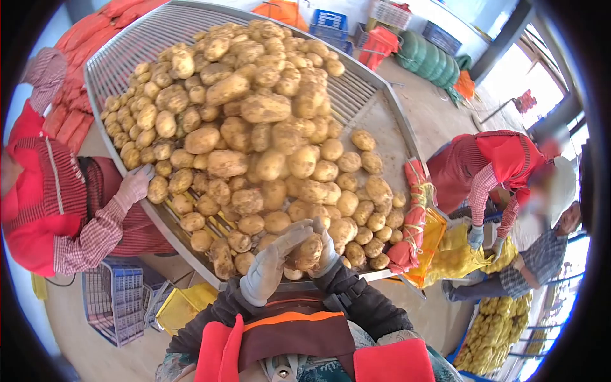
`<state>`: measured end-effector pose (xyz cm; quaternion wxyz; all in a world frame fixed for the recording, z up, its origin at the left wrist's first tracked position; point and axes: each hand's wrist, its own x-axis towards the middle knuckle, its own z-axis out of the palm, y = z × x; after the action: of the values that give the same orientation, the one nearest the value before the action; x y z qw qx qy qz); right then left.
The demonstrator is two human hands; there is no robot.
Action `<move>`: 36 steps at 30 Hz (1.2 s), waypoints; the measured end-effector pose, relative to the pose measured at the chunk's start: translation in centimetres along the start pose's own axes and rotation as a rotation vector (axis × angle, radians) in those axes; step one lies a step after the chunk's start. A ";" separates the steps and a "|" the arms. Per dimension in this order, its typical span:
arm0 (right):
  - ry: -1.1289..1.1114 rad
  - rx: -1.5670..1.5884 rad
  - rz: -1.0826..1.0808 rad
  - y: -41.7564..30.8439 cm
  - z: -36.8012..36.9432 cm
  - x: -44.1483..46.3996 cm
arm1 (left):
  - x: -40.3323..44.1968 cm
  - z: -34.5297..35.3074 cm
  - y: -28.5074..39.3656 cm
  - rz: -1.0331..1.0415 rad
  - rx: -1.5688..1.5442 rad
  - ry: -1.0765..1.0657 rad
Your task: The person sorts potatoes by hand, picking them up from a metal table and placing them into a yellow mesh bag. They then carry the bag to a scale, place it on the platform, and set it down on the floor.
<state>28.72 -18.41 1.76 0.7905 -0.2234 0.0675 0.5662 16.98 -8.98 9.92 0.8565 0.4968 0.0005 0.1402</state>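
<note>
Two hands work as one at the near edge of the table (391, 130): the gloved left hand (270, 264) and the gloved right hand (327, 252) are cupped upright around one soil-marked potato (307, 253), fingers nearly straight and tips drawn close together above it. It appears pressed between them, though the palm contact is hidden. The step looks like handling or checking this single potato, held just above the near side of the pile (261, 111); any turn or shift of it would call for both hands moving together and keeping the squeeze even. Potatoes crowd just beyond the fingers, so the far side offers little room at that height, while the raised metal rim (380, 275) runs close under the wrists. Upward and back toward the body there seems more space. On the right edge, a tied red bundle (415, 219) narrows sideways room; on the left, a co-worker's gloved hand (133, 185) rests by the rim, well apart from these two. Smooth metal shows at the far right, between potatoes and rim.
</note>
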 end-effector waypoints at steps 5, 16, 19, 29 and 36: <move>-0.094 -0.031 -0.006 -2.4 -0.6 -1.9 | 0.7 0.7 -2.6 -0.016 0.043 -0.112; 0.068 -0.284 0.009 1.0 5.7 -1.1 | -1.5 -0.3 -2.1 0.235 1.133 0.572; -0.240 -1.146 -0.051 4.7 8.0 0.2 | -6.9 -2.7 0.9 0.087 -0.083 0.798; -0.425 -1.458 0.075 11.0 11.5 3.1 | -36.2 -14.0 11.1 0.822 -0.180 1.376; -0.230 -1.920 -0.530 7.2 8.2 2.7 | -31.7 -18.3 9.5 0.683 -0.030 1.150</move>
<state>21.85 -10.65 6.09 0.3781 -0.7184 -0.5469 0.2047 -18.31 3.42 4.36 0.6342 0.3034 0.2975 0.6460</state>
